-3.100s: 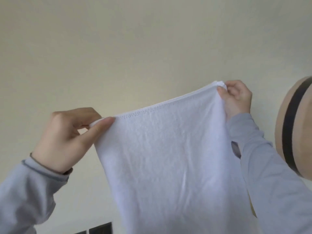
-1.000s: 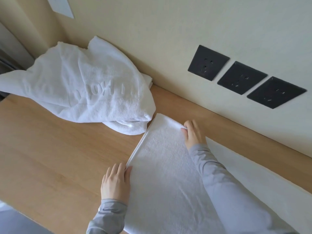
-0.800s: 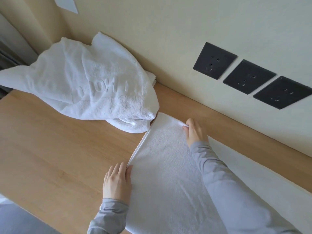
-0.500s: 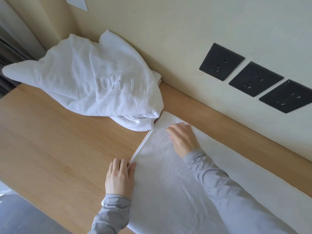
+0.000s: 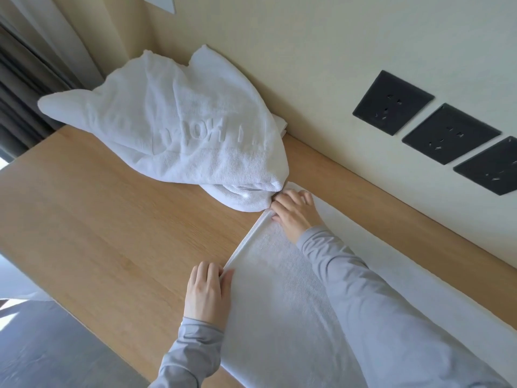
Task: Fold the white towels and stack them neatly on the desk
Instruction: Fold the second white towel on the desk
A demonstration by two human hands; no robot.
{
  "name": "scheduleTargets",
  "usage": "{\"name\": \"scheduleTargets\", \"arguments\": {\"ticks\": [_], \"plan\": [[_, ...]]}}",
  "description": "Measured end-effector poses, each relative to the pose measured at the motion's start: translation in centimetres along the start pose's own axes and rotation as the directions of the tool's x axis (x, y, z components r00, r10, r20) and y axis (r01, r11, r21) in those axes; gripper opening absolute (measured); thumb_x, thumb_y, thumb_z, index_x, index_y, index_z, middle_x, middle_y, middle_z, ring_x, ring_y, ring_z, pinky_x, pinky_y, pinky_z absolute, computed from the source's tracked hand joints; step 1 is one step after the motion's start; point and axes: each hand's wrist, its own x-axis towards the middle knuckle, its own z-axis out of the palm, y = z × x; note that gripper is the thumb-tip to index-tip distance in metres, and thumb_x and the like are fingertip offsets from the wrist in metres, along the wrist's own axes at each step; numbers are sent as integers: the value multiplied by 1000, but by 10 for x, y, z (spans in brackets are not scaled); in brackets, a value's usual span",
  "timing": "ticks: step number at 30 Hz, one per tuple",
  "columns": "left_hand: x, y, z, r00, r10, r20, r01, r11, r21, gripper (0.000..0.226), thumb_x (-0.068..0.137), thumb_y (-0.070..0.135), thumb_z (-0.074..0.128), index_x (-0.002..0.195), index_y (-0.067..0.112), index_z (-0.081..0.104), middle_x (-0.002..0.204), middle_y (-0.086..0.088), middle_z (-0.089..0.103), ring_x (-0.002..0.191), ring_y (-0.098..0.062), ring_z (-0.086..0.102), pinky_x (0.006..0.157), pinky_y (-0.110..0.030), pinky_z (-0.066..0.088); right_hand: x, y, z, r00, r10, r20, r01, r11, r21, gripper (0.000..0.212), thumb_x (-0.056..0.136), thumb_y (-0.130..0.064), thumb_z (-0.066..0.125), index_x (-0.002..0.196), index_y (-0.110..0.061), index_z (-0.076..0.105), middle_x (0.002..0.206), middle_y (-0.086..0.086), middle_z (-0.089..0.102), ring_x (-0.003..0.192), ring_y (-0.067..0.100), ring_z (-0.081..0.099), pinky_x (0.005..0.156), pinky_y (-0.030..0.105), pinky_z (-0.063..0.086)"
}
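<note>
A white towel (image 5: pixel 282 298) lies flat on the wooden desk (image 5: pixel 106 236), folded lengthwise, its short edge facing left. My left hand (image 5: pixel 207 295) rests flat at the near corner of that edge, fingers straight. My right hand (image 5: pixel 296 214) presses flat on the far corner, fingers spread, right beside a crumpled heap. That heap is a bigger white towel (image 5: pixel 179 135) with embossed letters, bunched against the wall at the back left. A strip of the flat towel's lower layer (image 5: pixel 391 247) shows beyond my right sleeve.
Three black wall sockets (image 5: pixel 447 133) sit on the cream wall above the desk's back edge. A grey curtain (image 5: pixel 22 88) hangs at the far left. The desk's front edge runs diagonally at lower left, with grey floor (image 5: pixel 56 354) below.
The towel went from held up in the air to lying on the desk. My right hand let go of its pinch and slid left to the far corner, pressing flat.
</note>
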Motion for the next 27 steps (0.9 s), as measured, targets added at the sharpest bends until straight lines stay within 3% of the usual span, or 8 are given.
{"name": "scheduleTargets", "arguments": {"ticks": [4, 7, 11, 15, 17, 19, 21, 27], "plan": [[-1, 0, 1, 1000, 3, -2, -3, 1000, 16, 66, 99, 44, 18, 61, 1, 50, 58, -10, 50, 53, -31, 48, 62, -33, 32, 8, 3, 0, 998, 54, 24, -55, 997, 49, 27, 60, -16, 84, 73, -14, 60, 78, -2, 65, 88, 21, 64, 88, 40, 34], [1, 0, -1, 1000, 5, 4, -5, 1000, -3, 66, 99, 45, 16, 61, 2, 49, 55, -9, 51, 53, -30, 50, 61, -34, 32, 14, 5, -3, 986, 115, 123, -117, 993, 5, 38, 56, -23, 87, 84, -9, 64, 76, 2, 68, 83, 22, 66, 82, 54, 44], [2, 0, -1, 1000, 3, 1, -3, 1000, 4, 68, 98, 48, 17, 64, 1, 52, 57, -9, 54, 55, -30, 53, 59, -32, 35, 23, 4, -4, 942, 208, 264, -204, 978, -41, 55, 77, -41, 70, 120, -12, 55, 113, 4, 62, 114, 22, 51, 100, 54, 26], [-6, 14, -1, 999, 18, -26, -12, 975, 224, 22, 86, 14, 42, 101, 8, 56, 91, -15, 65, 81, -34, 59, 68, -41, 42, -8, -22, -7, 908, 417, -38, -415, 908, 63, 49, 76, -20, 73, 120, -4, 57, 125, 10, 57, 122, 24, 52, 106, 48, 33], [-9, 24, 6, 985, 141, 95, -159, 962, 224, 38, 85, 12, 41, 117, 9, 59, 118, -17, 63, 107, -33, 59, 85, -42, 39, -37, -46, 0, 922, 360, -143, -322, 918, 232, 39, 80, -5, 63, 118, -1, 59, 127, 13, 57, 124, 28, 51, 105, 49, 36], [-9, 30, 6, 944, 206, 257, -267, 935, 233, 49, 97, 31, 28, 126, 4, 57, 133, -14, 55, 124, -28, 50, 99, -40, 34, -64, -65, 6, 990, 129, -63, -105, 951, 290, 38, 88, -12, 50, 125, -3, 56, 135, 11, 52, 131, 26, 43, 107, 49, 35], [-9, 26, 7, 910, 156, 385, -265, 932, 248, 63, 97, 44, 17, 134, 4, 48, 142, -10, 46, 133, -21, 36, 108, -38, 25, -76, -56, 11, 993, -59, 104, 30, 965, 259, 47, 90, -26, 42, 134, -11, 49, 145, 6, 43, 137, 21, 34, 110, 49, 30], [-13, 19, 13, 911, 126, 392, -247, 929, 277, 67, 91, 49, 29, 143, 8, 34, 151, -6, 32, 140, -16, 24, 114, -37, 17, -46, 28, 9, 925, 238, 297, -275, 958, 88, 55, 95, -38, 35, 146, -19, 26, 154, -3, 25, 143, 14, 19, 115, 46, 19]]}}
